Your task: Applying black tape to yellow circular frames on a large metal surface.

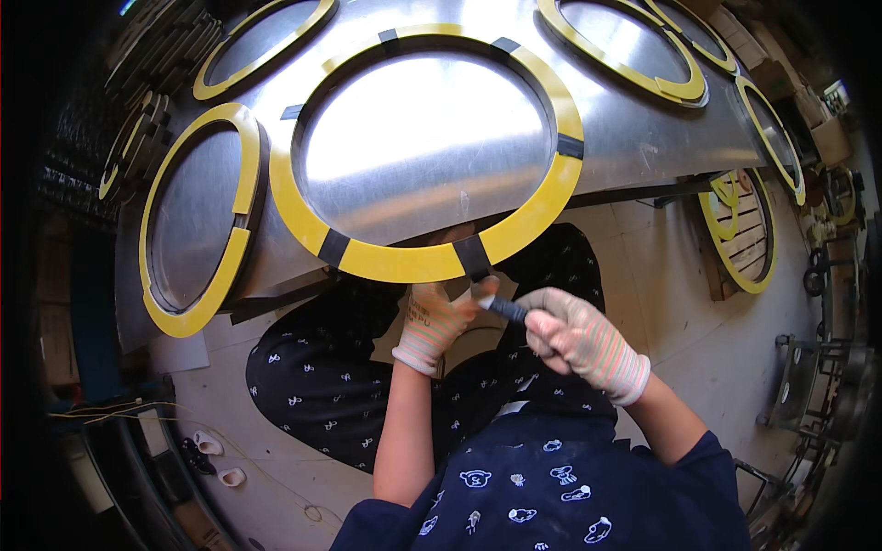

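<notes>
Two gloved hands meet at the near edge of the big yellow ring [432, 259], which lies flat on the shiny metal sheet [634, 138] with its lower arc overhanging the sheet's edge toward the person. The ring is built of curved yellow segments, and strips of black tape [472, 256] bridge each joint; the strip being worked sits at the bottom of the arc, just above the hands.

The left hand [439, 321] comes up from beneath, fingers curled together and pressed to the underside of the ring at that strip, thumb up beside the tape. The right hand [577, 338] has its fingers closed around a short dark tool [508, 309], seemingly a pen-like knife or marker, whose pale tip touches the ring just below the strip.

To do this well, I judge the left hand should brace the joint firmly so the segments stay flush, while the right keeps the tool low and steady, following the ring's edge rather than crossing the tape. Keeping the left fingertips out of the tool's line matters, since they lie just beside its tip.

Around it, more yellow rings rest on the sheet: one at the left [197, 216], others at the far corners [634, 46]. Another ring lies on a wooden pallet [746, 230] to the right, on the pale floor [680, 303].
</notes>
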`<state>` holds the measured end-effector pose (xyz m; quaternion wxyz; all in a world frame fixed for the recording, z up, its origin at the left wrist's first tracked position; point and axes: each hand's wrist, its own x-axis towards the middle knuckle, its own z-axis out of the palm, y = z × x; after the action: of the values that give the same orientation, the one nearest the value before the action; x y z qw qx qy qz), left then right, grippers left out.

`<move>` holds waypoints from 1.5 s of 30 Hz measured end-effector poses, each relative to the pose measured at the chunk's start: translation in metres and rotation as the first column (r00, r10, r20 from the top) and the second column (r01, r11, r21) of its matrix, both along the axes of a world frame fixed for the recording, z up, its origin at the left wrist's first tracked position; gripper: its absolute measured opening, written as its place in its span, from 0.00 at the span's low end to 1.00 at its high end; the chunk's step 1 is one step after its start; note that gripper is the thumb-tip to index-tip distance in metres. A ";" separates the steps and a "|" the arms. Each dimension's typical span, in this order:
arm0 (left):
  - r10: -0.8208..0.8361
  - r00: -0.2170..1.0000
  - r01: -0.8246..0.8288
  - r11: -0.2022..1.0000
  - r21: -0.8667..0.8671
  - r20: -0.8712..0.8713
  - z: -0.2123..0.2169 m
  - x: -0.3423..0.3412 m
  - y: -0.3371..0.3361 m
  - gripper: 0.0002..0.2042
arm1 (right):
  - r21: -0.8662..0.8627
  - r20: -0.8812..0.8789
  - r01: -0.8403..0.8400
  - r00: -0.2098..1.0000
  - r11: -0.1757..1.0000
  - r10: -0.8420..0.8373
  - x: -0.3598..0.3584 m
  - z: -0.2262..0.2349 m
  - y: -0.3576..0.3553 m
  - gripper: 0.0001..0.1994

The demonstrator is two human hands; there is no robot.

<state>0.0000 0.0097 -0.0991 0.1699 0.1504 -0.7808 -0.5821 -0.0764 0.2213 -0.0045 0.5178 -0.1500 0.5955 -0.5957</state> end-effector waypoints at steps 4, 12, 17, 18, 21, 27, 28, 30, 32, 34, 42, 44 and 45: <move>-0.019 0.995 0.020 1.000 0.002 -0.103 -0.001 0.004 0.002 0.21 | 0.069 -0.005 0.134 0.991 0.989 -0.134 0.002 -0.018 0.003 0.22; 0.012 0.943 0.037 0.989 -0.141 0.331 -0.034 0.005 -0.001 0.30 | -0.065 -0.163 0.186 0.967 0.981 -0.194 0.000 -0.022 -0.028 0.30; -0.489 0.797 0.431 0.872 0.233 0.354 0.018 0.041 0.007 0.35 | 0.197 -0.281 0.517 0.844 0.833 -0.457 -0.032 -0.006 0.018 0.29; -0.461 0.862 0.423 0.884 0.201 0.210 0.028 0.046 0.010 0.35 | 0.144 -0.501 0.620 0.718 0.771 -0.483 -0.048 -0.001 0.028 0.25; -0.226 0.969 0.226 0.974 0.017 0.103 0.040 0.046 0.011 0.39 | 0.057 -0.699 0.558 0.615 0.828 -0.366 -0.120 0.008 0.035 0.18; -0.019 1.000 0.014 0.974 0.228 0.019 0.009 0.016 0.005 0.43 | 0.099 -0.995 0.701 0.076 0.707 0.064 -0.142 0.046 0.023 0.21; -0.050 0.997 0.068 0.880 0.470 -0.051 0.009 0.016 0.011 0.41 | 0.193 -0.953 0.667 0.301 0.720 -0.023 -0.120 0.056 0.024 0.19; -0.150 0.988 0.136 0.668 0.732 -0.047 0.015 0.017 0.031 0.39 | 0.357 -0.631 0.398 0.770 0.845 -0.096 -0.065 0.064 0.026 0.14; -0.104 0.974 0.225 0.529 0.818 -0.201 0.028 0.023 0.054 0.42 | 0.501 -0.407 -0.013 0.879 0.866 0.249 -0.016 0.056 0.021 0.11; -0.156 0.949 0.315 0.400 0.861 -0.274 0.042 0.033 0.068 0.49 | 0.378 -0.645 -0.061 0.698 0.924 0.310 0.015 0.043 0.013 0.13; 0.217 0.957 0.125 0.291 0.949 -0.192 0.054 0.046 -0.010 0.25 | 0.033 -0.999 0.203 0.019 0.979 0.030 -0.114 0.075 -0.092 0.33; 0.299 0.952 0.019 0.159 0.987 -0.066 0.054 0.027 -0.019 0.22 | 0.119 -0.981 0.338 -0.103 0.934 0.162 -0.175 0.067 -0.134 0.42; 0.349 0.936 -0.069 0.059 0.996 0.044 0.055 0.018 -0.017 0.20 | 0.170 -0.981 0.388 -0.019 0.906 0.192 -0.203 0.054 -0.152 0.42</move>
<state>0.0181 -0.0069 -0.0442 0.1874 0.2745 -0.1325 -0.9338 -0.2797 0.0689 0.0492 -0.0890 -0.3739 0.8992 -0.2088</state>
